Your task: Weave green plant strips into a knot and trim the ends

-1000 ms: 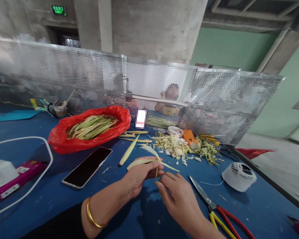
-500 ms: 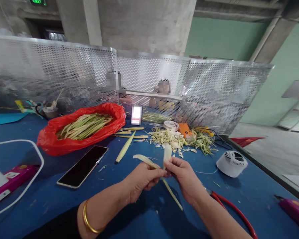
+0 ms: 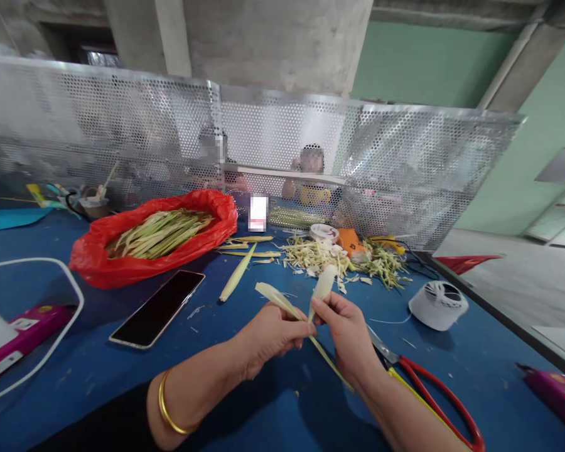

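Observation:
In my left hand (image 3: 280, 329) I pinch a long, narrow pale-green leaf strip (image 3: 277, 297). Its wide end points up and left, and its thin tail hangs down to the right below my hands. My right hand (image 3: 343, 326), close beside the left, grips a broader pale leaf piece (image 3: 326, 279) that stands up above the fingers. The fingertips of both hands nearly meet where the two pieces come together; whether they are joined there is hidden. Partly under my right forearm lie scissors (image 3: 421, 370) with red and yellow handles.
A red plastic bag (image 3: 103, 273) of leaf strips, a phone (image 3: 157, 311) and a single pointed leaf piece (image 3: 238, 273) lie leftward. Ahead are a pile of scraps (image 3: 311, 254) and a tape roll (image 3: 324, 233). White string (image 3: 437, 307) stands right; a perforated metal screen (image 3: 282, 138) rises behind.
The leaf piece in my right hand has tilted rightward and shows more of its width. More of the scissors shows beside my right forearm. The view has shifted slightly.

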Motion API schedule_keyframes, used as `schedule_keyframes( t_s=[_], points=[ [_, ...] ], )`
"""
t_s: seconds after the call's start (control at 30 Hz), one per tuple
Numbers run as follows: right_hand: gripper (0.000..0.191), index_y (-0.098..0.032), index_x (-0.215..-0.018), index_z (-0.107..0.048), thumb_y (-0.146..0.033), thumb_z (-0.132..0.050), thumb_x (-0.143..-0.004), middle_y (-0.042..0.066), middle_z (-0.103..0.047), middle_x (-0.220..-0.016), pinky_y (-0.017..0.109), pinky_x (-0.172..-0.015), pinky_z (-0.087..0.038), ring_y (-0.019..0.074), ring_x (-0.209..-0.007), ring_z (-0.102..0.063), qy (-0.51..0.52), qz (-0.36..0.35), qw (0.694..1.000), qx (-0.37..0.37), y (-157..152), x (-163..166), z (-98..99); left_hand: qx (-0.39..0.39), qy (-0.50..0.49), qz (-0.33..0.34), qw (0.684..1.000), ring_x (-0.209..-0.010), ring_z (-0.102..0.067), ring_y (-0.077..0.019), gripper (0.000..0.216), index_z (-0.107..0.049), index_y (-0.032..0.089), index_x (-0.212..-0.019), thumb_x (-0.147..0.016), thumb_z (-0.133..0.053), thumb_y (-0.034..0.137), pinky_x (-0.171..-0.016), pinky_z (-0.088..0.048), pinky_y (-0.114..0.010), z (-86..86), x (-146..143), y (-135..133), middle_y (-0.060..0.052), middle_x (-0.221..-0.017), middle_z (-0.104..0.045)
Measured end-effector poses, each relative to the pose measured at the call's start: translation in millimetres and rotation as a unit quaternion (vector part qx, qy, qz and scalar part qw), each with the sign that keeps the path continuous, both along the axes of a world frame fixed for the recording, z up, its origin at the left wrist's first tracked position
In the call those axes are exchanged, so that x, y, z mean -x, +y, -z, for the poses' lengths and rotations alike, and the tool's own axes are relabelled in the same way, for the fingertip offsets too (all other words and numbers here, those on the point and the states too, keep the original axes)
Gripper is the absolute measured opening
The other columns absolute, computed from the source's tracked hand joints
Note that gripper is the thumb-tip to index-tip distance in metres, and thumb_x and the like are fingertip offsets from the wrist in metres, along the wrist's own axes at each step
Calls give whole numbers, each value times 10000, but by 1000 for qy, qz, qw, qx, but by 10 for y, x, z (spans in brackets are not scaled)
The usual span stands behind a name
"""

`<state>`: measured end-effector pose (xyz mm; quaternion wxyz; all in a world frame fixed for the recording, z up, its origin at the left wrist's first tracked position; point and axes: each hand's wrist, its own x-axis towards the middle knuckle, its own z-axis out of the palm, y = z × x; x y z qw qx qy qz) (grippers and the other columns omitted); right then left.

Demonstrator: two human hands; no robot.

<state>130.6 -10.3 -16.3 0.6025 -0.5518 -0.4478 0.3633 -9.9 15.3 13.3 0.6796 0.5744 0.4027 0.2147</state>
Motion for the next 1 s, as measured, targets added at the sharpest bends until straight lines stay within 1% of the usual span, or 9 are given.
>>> schedule_keyframes(
  t_s=[0.1, 0.17, 0.23, 0.3, 0.33, 0.4, 0.57, 0.73, 1.0],
  points=[
    [179, -189, -787, -626, -359, -635, -731, 23, -619, -733, 303, -655, -420, 187, -701, -549, -143, 66, 987, -39, 24, -122, -60, -2, 20, 1, 1000, -400, -262, -45, 142, -640, 141, -697, -655, -648, 277, -414, -150, -220, -8, -9, -21, 71, -456, -421],
    [271, -209, -974, -654, -342, -652, -738, 81, -647, -995, 354, -795, -427, 239, -929, -571, -258, 105, 954, -108, 13, -174, -130, -17, 34, 15, 999, -415, -291, -49, 122, -648, 137, -675, -640, -646, 253, -422, -181, -218, -7, -23, -44, 70, -463, -426],
    [176, -242, -916, -690, -308, -658, -756, 66, -666, -1015, 373, -879, -396, 242, -994, -574, -344, 37, 929, -129, -19, -174, -196, -44, 45, 31, 998, -435, -338, -57, 97, -643, 142, -650, -640, -631, 238, -434, -216, -218, 5, -41, -69, 62, -480, -451],
    [40, -247, -740, -690, -264, -662, -761, 25, -695, -855, 351, -857, -400, 212, -892, -611, -376, -55, 918, -112, -59, -132, -236, -70, 58, 37, 995, -439, -347, -60, 115, -596, 151, -563, -653, -590, 223, -443, -229, -222, 25, -60, -90, 57, -471, -450],
    [94, -240, -671, -670, -246, -660, -764, 8, -689, -772, 335, -821, -410, 195, -823, -618, -376, -83, 917, -104, -77, -105, -245, -76, 65, 35, 994, -435, -338, -60, 161, -556, 157, -513, -661, -566, 220, -444, -227, -224, 38, -68, -98, 56, -455, -435],
    [167, -224, -607, -629, -223, -641, -774, -3, -658, -681, 301, -734, -423, 170, -722, -605, -355, -96, 924, -101, -100, -60, -244, -73, 69, 23, 995, -419, -306, -59, 231, -481, 170, -451, -666, -535, 230, -438, -212, -229, 65, -84, -107, 59, -420, -395],
    [204, -201, -592, -544, -209, -589, -790, -21, -554, -632, 244, -591, -392, 131, -620, -526, -271, -46, 956, -102, -102, -33, -206, -52, 28, -2, 998, -383, -295, -63, 240, -463, 187, -454, -647, -562, 288, -416, -215, -229, 84, -97, -119, 68, -382, -377],
    [201, -202, -592, -513, -198, -577, -783, -30, -525, -627, 241, -584, -369, 126, -608, -485, -259, -21, 960, -101, -104, -9, -184, -93, 49, 37, 994, -373, -343, -69, 305, -434, 191, -413, -662, -546, 326, -418, -258, -225, 26, -78, -139, 48, -374, -404],
    [205, -202, -600, -514, -183, -578, -794, -24, -539, -649, 254, -627, -373, 136, -648, -503, -269, -9, 958, -104, -120, 31, -121, -70, 67, 90, 991, -374, -352, -66, 221, -474, 182, -462, -650, -522, 288, -409, -251, -218, 73, -63, -109, 40, -411, -453]
  ],
)
